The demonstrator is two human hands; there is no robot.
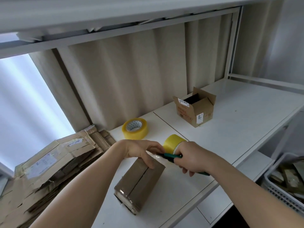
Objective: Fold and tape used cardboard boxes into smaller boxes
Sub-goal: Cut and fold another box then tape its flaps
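A small closed cardboard box (138,185) lies on the white table (230,129), with clear tape glossy along its top seam. My left hand (141,150) presses on the box's far end, fingers over the edge. My right hand (190,157) grips a green-handled cutter (171,156) and also holds a yellow tape roll (173,142) against the far end of the box. The cutter's tip sits at the stretched tape between my two hands.
A second yellow tape roll (135,128) lies farther back. An open small cardboard box (195,107) stands at the back right. A stack of flattened cardboard (54,165) lies at the left. A grey basket (286,183) with scraps sits at the lower right.
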